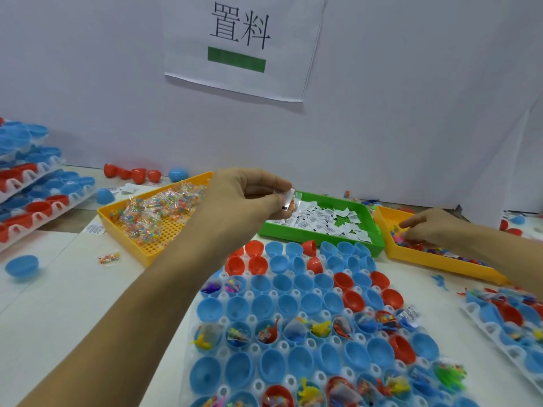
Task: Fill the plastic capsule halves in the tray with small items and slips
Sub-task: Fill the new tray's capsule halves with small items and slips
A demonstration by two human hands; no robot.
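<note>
Above the green tray [373, 227], the left hand [246, 198] pinches a slip [289, 199] and packet, while the right hand [432, 227], fingers loosely curled, digs in the yellow bin [440, 264] right of it, behind the capsule tray [293, 292].

A white paper sign [244, 45] with two black characters and a green bar hangs on the pale wall [411, 98] above and behind the fingers, its lower corner curling away, while the white table [58, 304] spreads below them.
</note>
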